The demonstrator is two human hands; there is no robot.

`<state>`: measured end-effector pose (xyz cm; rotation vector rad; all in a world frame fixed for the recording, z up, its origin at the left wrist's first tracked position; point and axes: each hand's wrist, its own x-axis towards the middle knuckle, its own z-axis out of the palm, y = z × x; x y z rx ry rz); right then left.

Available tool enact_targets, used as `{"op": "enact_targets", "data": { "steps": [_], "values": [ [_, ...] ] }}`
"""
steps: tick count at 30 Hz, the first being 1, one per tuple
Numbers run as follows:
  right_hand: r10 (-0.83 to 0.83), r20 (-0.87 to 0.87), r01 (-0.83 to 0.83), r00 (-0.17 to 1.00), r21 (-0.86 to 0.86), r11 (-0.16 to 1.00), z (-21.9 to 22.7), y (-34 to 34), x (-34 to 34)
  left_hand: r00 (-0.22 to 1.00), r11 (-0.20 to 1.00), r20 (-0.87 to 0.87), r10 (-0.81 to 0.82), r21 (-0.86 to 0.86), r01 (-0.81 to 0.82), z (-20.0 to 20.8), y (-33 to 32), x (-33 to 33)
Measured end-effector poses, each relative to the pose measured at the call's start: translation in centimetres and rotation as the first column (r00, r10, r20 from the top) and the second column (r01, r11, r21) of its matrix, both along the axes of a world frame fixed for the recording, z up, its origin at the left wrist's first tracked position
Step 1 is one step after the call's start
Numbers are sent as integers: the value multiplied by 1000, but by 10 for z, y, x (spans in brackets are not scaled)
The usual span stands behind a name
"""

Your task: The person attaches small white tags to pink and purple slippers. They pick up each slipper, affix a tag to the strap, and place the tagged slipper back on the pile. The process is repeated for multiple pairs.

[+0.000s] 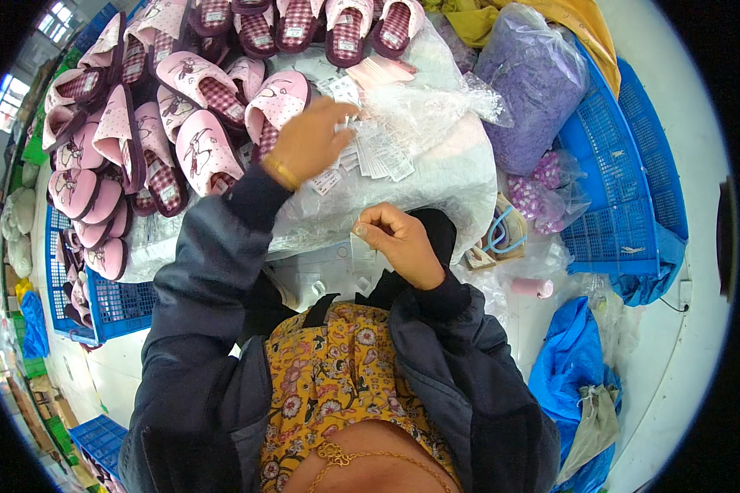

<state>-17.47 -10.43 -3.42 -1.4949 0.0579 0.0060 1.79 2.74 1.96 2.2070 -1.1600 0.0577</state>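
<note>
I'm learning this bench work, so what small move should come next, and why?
Probably close the left hand on one of the rectangular white paper tags: its fingers are right by them, though whether they already grip one is unclear. The right hand seems to pinch a small, pale, thin piece, so the left looks better placed for picking.

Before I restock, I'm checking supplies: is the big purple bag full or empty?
Full, or nearly so: the purple bag bulges, its sides rounded out.
</note>
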Motion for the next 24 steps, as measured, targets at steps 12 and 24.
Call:
{"op": "enact_targets", "data": {
  "steps": [12,24],
  "values": [
    [-45,-24,46,999,53,998,-14,-10,-6,977,973,163,-140,207,105,-23,-22,93],
    [-39,-9,39,999,126,991,-2,8,-7,967,968,254,-37,248,-29,5,3,92]
  ]
}}
